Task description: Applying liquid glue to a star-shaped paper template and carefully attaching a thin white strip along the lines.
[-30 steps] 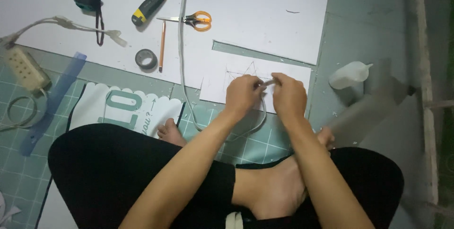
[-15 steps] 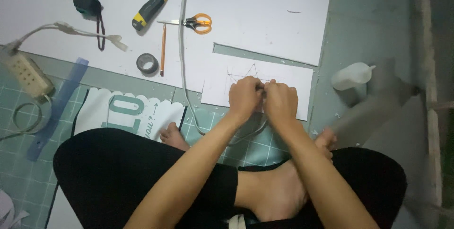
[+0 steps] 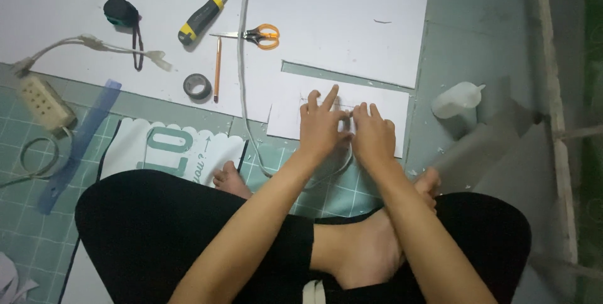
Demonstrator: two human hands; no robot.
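Both hands press flat on a small white sheet [image 3: 377,106] lying on the floor: the left hand [image 3: 321,125] has its fingers spread and open, the index finger stretched forward, and the right hand [image 3: 372,135] lies just beside it, fingers loosely open on the same sheet, so neither grip closes on anything. Whether something thin sits between the fingertips cannot be told.

From the head view, the sheet lies directly under the grip, its far edge touching a large white board [image 3: 339,21]. A white cable [image 3: 242,59] runs down past the left of the grip and curves beneath the wrists. Further left of the grip lie an orange pencil [image 3: 217,68], a roll of grey tape [image 3: 197,85], orange-handled scissors [image 3: 256,35], a yellow and black utility knife [image 3: 201,19], a blue ruler [image 3: 78,147] and a power strip [image 3: 39,102]. Right of the grip stands a translucent plastic bottle [image 3: 455,100]. Below the grip, a green cutting mat [image 3: 339,191] shows before the person's crossed legs.
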